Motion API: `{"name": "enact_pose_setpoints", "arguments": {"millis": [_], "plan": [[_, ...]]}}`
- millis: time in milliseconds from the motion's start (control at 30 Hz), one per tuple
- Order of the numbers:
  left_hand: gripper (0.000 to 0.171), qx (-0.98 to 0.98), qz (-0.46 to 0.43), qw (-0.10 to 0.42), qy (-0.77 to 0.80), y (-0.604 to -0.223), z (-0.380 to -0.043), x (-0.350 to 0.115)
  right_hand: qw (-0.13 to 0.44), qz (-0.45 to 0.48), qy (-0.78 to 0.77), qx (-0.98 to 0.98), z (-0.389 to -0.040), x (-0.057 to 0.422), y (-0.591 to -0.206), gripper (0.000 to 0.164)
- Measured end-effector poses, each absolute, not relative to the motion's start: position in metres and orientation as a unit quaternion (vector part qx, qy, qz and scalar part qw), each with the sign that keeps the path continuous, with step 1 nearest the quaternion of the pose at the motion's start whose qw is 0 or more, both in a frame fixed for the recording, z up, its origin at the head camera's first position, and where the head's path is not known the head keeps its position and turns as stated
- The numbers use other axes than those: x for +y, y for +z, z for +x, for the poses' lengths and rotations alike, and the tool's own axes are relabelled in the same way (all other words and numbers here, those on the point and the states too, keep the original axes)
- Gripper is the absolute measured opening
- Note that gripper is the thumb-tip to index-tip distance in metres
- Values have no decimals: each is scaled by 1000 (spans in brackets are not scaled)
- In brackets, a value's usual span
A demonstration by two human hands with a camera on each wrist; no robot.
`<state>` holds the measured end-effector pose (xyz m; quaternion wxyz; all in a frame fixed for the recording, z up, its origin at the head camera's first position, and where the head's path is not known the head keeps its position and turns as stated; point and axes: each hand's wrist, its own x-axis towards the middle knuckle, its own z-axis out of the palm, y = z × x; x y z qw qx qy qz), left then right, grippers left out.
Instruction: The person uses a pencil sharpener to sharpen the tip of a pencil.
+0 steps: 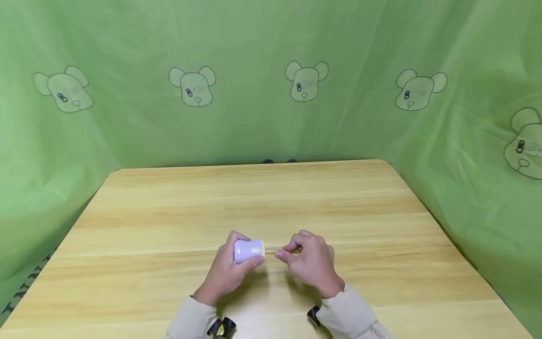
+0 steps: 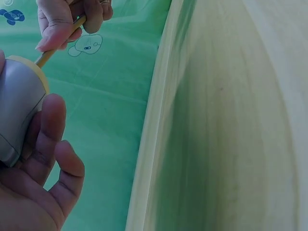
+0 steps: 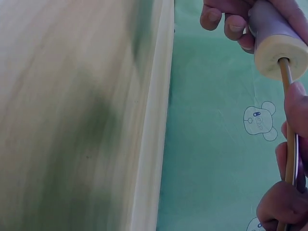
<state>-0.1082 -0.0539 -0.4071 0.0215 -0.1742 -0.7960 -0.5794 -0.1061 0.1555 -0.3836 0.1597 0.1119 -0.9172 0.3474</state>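
Evidently, the fitting together is done. From the head, the left grip [image 1: 226, 269] holds a lilac pencil sharpener [image 1: 246, 251] between thumb and fingers, its cream-yellow end facing the right grip [image 1: 312, 263]. That right grip pinches a slim yellow-brown pencil [image 1: 271, 251], whose shaft spans the gap between both grips, over the desk [image 1: 169, 212].

From the left wrist, the sharpener sits in the left grip, with one finger bent clear of its body; beyond, the right grip's thumb and fingers close around the pencil.

From the right wrist, the pencil runs forward from the right grip's fingertips into the round hole of the sharpener's cream end. So insertion looks complete, in my judgement, while sharpening is probably under way or about due. How far it has gone I cannot tell, since the point is hidden inside. Any remaining sharpening is left, and so is drawing the pencil out, which is not yet done.
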Motion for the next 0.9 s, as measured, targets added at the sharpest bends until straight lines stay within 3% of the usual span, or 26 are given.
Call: {"name": "enact_pose_setpoints", "arguments": {"millis": [133, 300, 400, 567, 800, 900], "plan": [[41, -798, -187, 25, -573, -407, -109, -55, 109, 102, 357, -922, -108, 156, -380, 26], [47, -805, -228, 26, -548, -409, -107, -56, 0, 68, 404, -912, -109, 162, -377, 25], [50, -805, -232, 24, -546, -409, -105, -55, -25, 56, 427, -902, -108, 164, -379, 22], [50, -801, -181, 29, -570, -407, -104, -52, 25, 97, 457, -884, -107, 163, -389, 14], [47, -789, -148, 34, -596, -411, -108, -46, 178, 118, 396, -893, -106, 158, -401, 21], [48, -791, -141, 33, -594, -411, -109, -44, 201, 123, 398, -886, -104, 159, -402, 25]]}}
